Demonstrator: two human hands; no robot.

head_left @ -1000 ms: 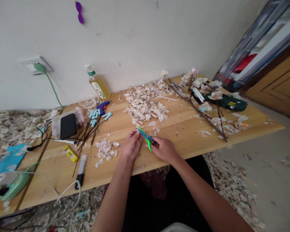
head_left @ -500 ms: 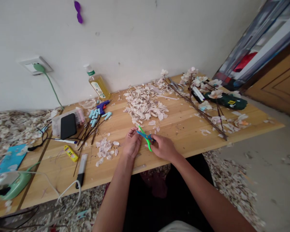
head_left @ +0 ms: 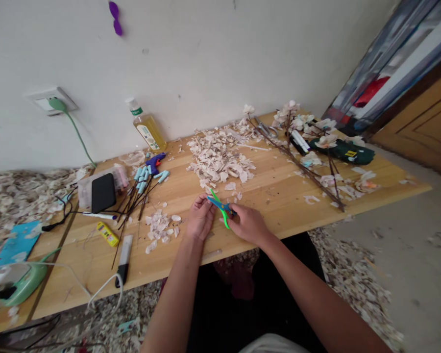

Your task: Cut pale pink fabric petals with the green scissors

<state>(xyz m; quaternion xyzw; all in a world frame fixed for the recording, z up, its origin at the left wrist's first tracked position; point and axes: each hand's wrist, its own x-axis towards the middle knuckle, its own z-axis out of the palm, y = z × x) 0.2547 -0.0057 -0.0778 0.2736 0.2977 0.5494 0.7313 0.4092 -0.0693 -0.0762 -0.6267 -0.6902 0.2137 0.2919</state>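
The small scissors (head_left: 221,209), green and blue, are just above the near edge of the wooden table (head_left: 279,196), in the middle between the two hands. From my remote station I see the right hand (head_left: 247,224) closed around the handles, its fingers clamped on them. The two blades stand a little apart and point up and to the left. The left hand (head_left: 200,219) is at the blade tips with its fingers bent close together; whether they pinch some small piece there, I cannot tell. Just behind the scissors lies a big heap of pale flakes (head_left: 220,162), and a smaller group of flakes (head_left: 161,226) is near the left hand. Further left I see thin dark stems (head_left: 141,189) with light blue tips, a black box (head_left: 103,192) and a blue glue gun (head_left: 156,160). A bottle (head_left: 147,129) of yellow liquid stands at the wall. On the right side of the table lie flowering branches (head_left: 301,164).
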